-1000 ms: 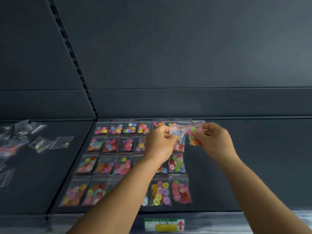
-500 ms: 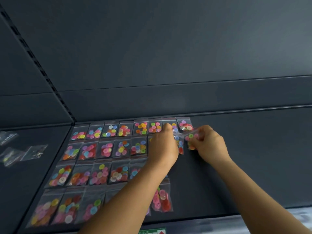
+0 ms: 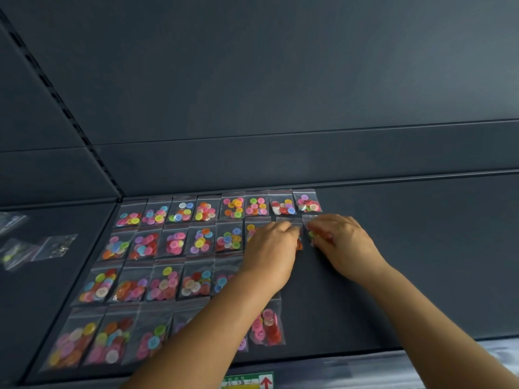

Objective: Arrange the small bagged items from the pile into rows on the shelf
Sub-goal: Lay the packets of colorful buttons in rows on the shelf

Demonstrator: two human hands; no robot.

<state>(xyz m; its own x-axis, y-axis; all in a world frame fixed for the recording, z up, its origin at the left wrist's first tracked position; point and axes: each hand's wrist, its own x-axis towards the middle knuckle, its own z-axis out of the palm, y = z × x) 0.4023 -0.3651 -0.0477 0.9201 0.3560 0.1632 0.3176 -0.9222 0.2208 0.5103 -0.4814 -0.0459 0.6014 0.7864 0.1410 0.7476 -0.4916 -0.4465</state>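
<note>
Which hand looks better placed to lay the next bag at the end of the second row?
Probably the right hand: it already rests on a bag at that open end, while the left hand presses the neighbouring one.

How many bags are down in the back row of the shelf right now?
8, side by side along the back wall: the leftmost bag sits by the shelf's left corner, the rightmost bag just above the right hand. None of that row looks hidden.
</note>
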